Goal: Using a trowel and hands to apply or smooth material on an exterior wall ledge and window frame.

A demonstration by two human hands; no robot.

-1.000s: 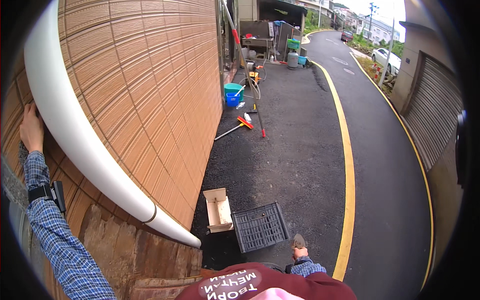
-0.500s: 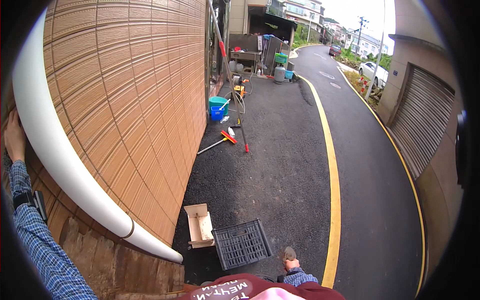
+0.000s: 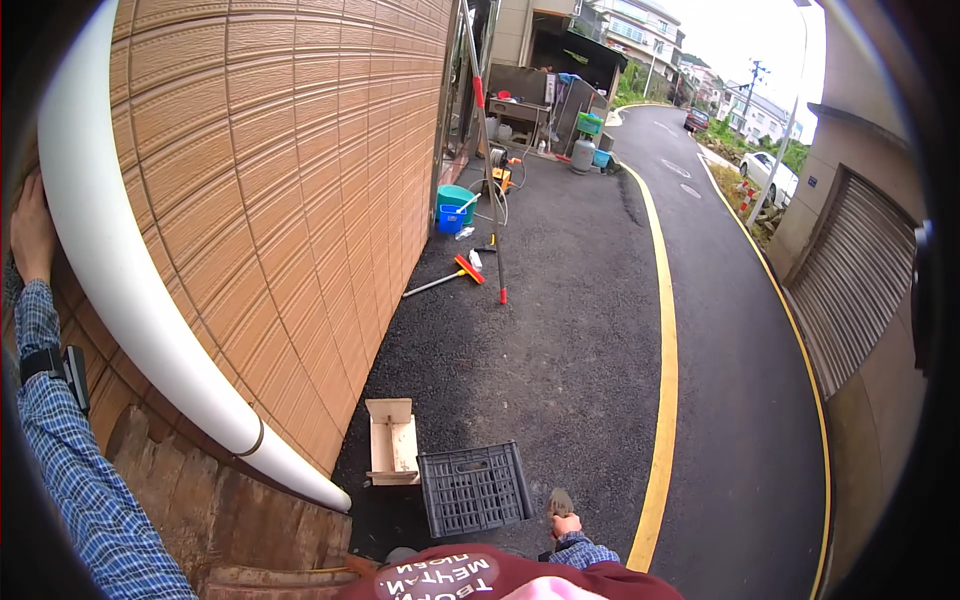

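At the far left, my left hand reaches up beside the thick white pipe. Its fingers look stretched out and lie against the tiled wall, with their tips partly hidden by the pipe's edge. Low in the picture, my right hand is closed around a small grey-brown object with a rounded end; its exact kind is too small to make out. Left of that hand, a black plastic crate rests on the asphalt, beside an open pale box.
Brown tiled wall runs along the left, above worn wooden boards. Ahead are a long pole, a red-and-yellow brush head, blue bucket and green tub. A yellow line borders the road.
The view has turned slightly, so the scene is shifted. My left hand sits a little higher beside the pipe. My right hand still grips the grey-brown object, with both slightly further left.
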